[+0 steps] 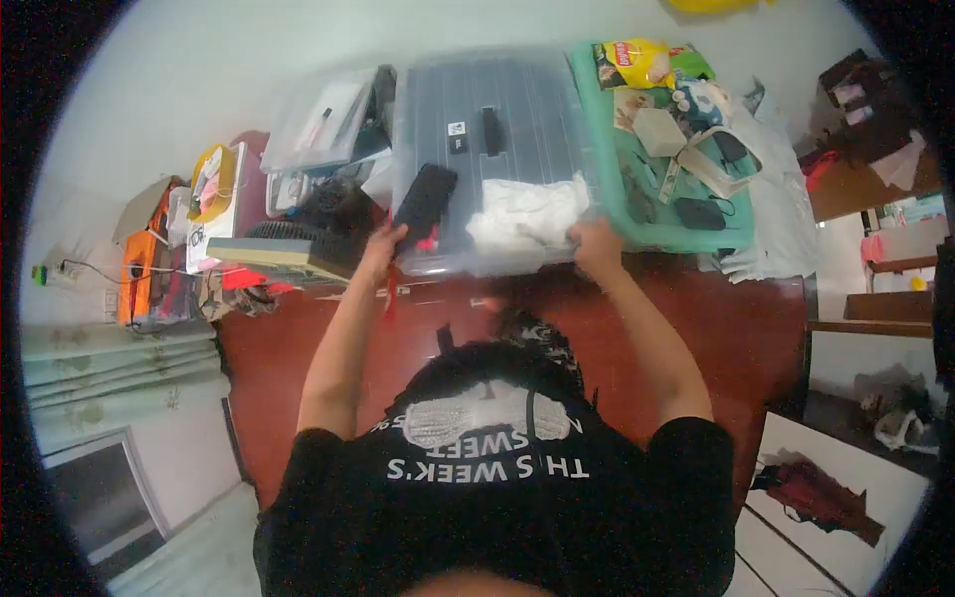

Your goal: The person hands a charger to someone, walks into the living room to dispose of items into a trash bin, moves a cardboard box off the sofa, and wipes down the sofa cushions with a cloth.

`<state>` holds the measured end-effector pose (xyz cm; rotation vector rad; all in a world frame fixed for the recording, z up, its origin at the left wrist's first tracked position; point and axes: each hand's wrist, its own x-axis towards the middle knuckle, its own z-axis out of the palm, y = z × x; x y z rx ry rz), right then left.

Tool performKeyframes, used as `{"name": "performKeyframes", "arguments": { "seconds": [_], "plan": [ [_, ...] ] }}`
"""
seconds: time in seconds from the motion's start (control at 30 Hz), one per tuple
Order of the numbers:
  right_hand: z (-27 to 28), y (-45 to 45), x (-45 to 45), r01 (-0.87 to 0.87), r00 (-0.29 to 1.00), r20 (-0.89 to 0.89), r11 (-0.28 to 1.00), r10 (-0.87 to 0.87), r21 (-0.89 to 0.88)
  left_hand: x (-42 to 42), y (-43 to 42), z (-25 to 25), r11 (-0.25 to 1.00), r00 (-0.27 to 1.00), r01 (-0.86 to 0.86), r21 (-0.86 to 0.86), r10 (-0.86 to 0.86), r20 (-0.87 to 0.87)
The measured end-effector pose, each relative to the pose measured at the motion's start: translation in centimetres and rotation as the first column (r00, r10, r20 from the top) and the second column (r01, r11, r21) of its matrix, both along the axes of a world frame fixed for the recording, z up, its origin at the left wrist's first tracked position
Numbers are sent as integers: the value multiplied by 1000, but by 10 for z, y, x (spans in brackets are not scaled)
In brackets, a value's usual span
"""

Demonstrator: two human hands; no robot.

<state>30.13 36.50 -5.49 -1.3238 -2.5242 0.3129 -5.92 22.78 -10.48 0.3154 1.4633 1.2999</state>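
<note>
Pale wall (477, 25) fills the top of the frame, and a reddish-brown floor (288, 373) spreads below a row of storage boxes. At upper centre sits a clear plastic box (448, 265) with a dark ribbed panel showing through its top, directly ahead of the person and between the two hands. Its longer direction seems to run away from the body, from the near edge at mid-frame up toward the wall, in line with the dark handle (491, 131) near its middle. Left hand (378, 254) grips the near left corner, right hand (599, 249) the near right one; neither is clearly closer, so the box lies evenly between the arms, its bulk beyond both. Whether the fingers curl underneath cannot be told. On top, a black pouch (428, 199) lies tilted just beside the left hand, while a white cloth (527, 214) rests near the right. To the right, a green bin (603, 119) stands close along the box's side, a yellow snack bag (632, 62) at its far end; left of the box, a clear folder (298, 144) lies among heaped things.
</note>
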Motion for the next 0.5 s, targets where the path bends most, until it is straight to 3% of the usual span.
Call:
{"name": "performKeyframes", "arguments": {
  "seconds": [0.13,0.2,0.23,0.27,0.33,0.43,0.47,0.5],
  "plan": [
    [-5,-4,-6,46,999,14,996,-48,82,-41,56,2,1000,998,26,3,-26,57],
    [-7,-5,-5,76,997,-33,997,-75,31,-46,68,16,991,964,-72,114,39,263],
    [-7,-6,-4,81,996,-31,996,-81,27,-27,64,47,974,992,-117,194,107,64],
    [-5,-7,-4,90,996,-20,996,-90,3,-24,58,61,975,993,-111,194,101,61],
    [-1,-7,-5,97,995,-10,995,-98,-29,-20,39,75,966,998,61,251,-54,-35],
    [-5,12,-8,120,987,-92,983,-133,-137,-11,-12,87,996,998,51,71,-48,-44],
    [-13,31,-6,19,958,-248,890,-147,-456,-10,-32,87,997,996,66,34,-64,-54],
    [-19,51,-8,-133,901,-379,697,-211,-704,-6,-49,85,1000,997,0,-29,-2,-78]
  ]
}}
